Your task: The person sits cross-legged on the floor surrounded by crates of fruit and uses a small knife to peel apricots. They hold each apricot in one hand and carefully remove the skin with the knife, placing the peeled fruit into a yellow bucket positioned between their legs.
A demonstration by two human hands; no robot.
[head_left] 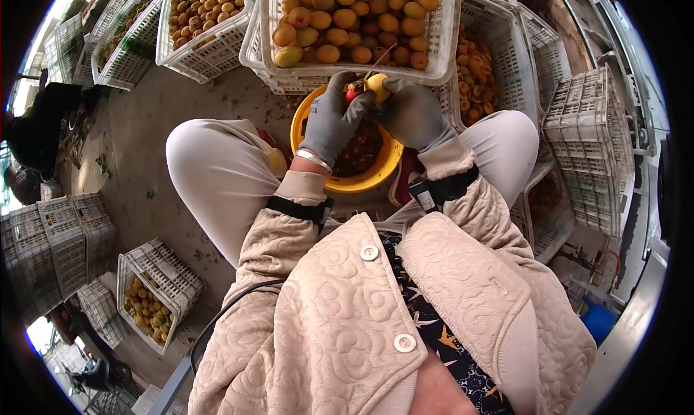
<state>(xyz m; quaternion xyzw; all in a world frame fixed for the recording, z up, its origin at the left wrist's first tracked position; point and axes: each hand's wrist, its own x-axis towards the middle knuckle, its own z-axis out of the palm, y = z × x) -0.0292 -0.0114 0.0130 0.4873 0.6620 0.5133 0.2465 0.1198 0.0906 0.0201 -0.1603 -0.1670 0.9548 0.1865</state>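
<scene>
My left hand [332, 117], in a grey work glove, is closed around a red-handled tool [352, 94]. Its thin metal shaft or blade slants up and to the right; the exact kind of tool is hard to tell. In my right hand [415, 114], also gloved, is a yellow apricot [377, 87], pressed close against the tool. Both hands are over a yellow plastic tub [374, 183], which holds dark, wet-looking pieces. Just beyond my hands stands a white plastic crate [444, 46] full of whole apricots [344, 18].
To the right, a white crate [501, 35] contains halved apricots [474, 70]. Stacked crates [588, 149] rise beside it. More fruit crates [211, 57] stand at the upper left, and one [162, 268] sits tilted-looking at lower left. A dark-clothed person [40, 127] is at far left.
</scene>
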